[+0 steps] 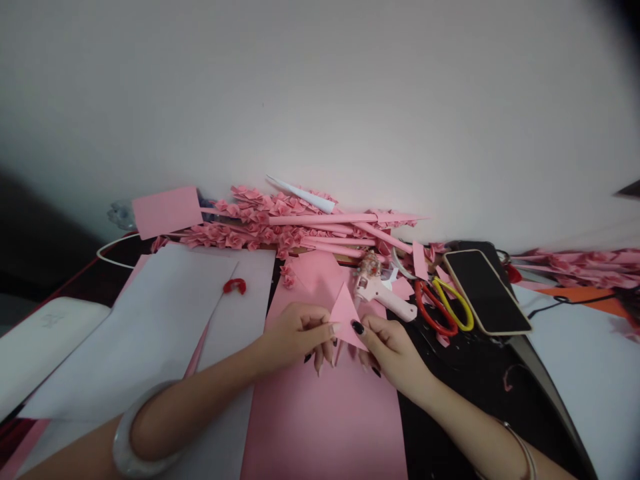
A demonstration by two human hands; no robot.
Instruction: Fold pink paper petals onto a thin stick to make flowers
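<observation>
Between my two hands is a small triangular piece of pink paper (347,317), its point facing away from me. My left hand (305,332) pinches its left corner, thumb on top. The right corner is gripped by my right hand (390,347), with the thumb over the paper and the fingers curled beneath. Under both hands lies a large pink sheet (325,420). Just beyond the right hand rests a pale pink hot glue gun (385,297), and a small pink paper flower (288,275) sits past the left hand.
Pink paper flower stems (260,223) are heaped along the wall, with a white paper cone (303,195) on top. Scissors (440,310) with red and yellow handles and a phone (487,290) lie to the right. White sheets (145,320) cover the left side.
</observation>
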